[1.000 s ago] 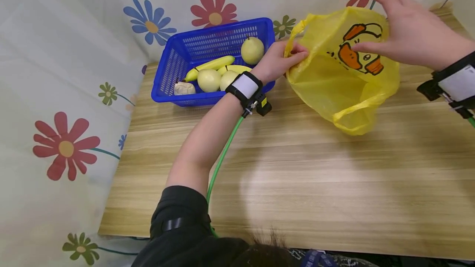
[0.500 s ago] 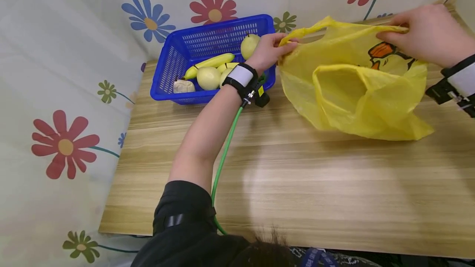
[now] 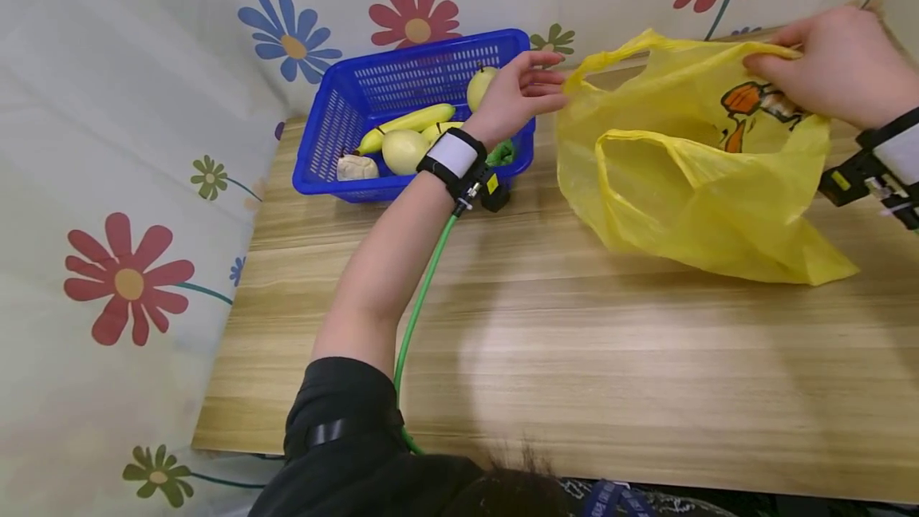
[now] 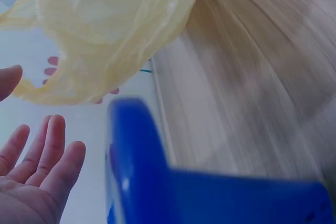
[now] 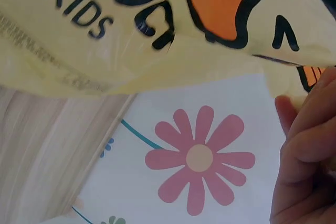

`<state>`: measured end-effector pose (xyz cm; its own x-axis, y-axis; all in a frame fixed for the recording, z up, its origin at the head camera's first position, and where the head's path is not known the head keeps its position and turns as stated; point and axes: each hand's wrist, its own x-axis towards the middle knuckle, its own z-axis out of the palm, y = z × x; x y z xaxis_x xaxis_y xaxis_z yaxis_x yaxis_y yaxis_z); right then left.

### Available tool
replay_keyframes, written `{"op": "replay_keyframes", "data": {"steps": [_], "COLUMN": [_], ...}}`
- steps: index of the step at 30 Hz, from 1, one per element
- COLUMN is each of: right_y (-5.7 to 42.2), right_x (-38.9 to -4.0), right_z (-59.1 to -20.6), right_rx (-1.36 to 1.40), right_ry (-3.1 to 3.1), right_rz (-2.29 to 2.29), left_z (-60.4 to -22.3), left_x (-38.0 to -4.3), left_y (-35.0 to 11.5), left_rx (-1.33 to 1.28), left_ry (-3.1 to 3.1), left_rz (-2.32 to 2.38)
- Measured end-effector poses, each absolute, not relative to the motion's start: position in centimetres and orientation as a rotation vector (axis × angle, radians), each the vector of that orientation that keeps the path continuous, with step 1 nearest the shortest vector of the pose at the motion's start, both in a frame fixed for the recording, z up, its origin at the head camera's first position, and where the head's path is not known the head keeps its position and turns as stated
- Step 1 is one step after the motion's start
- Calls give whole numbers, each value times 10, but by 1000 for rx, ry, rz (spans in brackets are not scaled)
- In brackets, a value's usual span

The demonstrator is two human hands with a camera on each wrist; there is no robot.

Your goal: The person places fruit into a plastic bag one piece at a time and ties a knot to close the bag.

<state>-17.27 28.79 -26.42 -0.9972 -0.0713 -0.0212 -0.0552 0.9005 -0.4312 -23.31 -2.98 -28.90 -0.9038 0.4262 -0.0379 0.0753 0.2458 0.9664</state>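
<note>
A yellow plastic bag (image 3: 689, 182) with a cartoon duck print hangs over the right half of the table, its mouth partly spread. My right hand (image 3: 847, 62) pinches the bag's far rim between thumb and curled fingers. To the left of the bag, my left hand (image 3: 513, 98) has its fingers extended beside the bag's handle loop. In the left wrist view a gap shows between the left hand's fingers (image 4: 55, 140) and the bag (image 4: 105, 40). Below the left forearm and hand sits a blue plastic basket (image 3: 323, 174), partly hidden by them.
In the basket lie a banana (image 3: 409, 126), pale round pears (image 3: 404, 151), a whitish lumpy item (image 3: 356, 167) and something green (image 3: 501, 153). A flowered curtain (image 3: 179, 102) borders the wooden table (image 3: 574, 373). A green cable (image 3: 424, 301) runs along the left forearm.
My right hand has taken hold of the bag's rim and pulled it wider to the right. The left hand has let go of the handle and drawn slightly left.
</note>
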Motion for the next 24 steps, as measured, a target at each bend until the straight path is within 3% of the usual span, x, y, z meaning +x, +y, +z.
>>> {"op": "replay_keyframes", "data": {"steps": [6, 12, 18, 24], "right_y": [287, 288, 288, 288], "right_x": [-174, -174, -173, -172], "right_z": [-265, -266, -265, -267], "right_rx": [29, 50, 65, 27], "right_ry": [2977, 2975, 2968, 2986], "right_rz": [-779, -785, -759, -746], "left_z": [-276, -252, -232, -236], "left_x": [-230, -227, -237, -251], "left_y": [-65, -94, -91, -76], "left_rx": [576, 648, 591, 564], "left_ry": [2458, 2713, 2757, 2580], "left_rz": [1524, 875, 287, -48]}}
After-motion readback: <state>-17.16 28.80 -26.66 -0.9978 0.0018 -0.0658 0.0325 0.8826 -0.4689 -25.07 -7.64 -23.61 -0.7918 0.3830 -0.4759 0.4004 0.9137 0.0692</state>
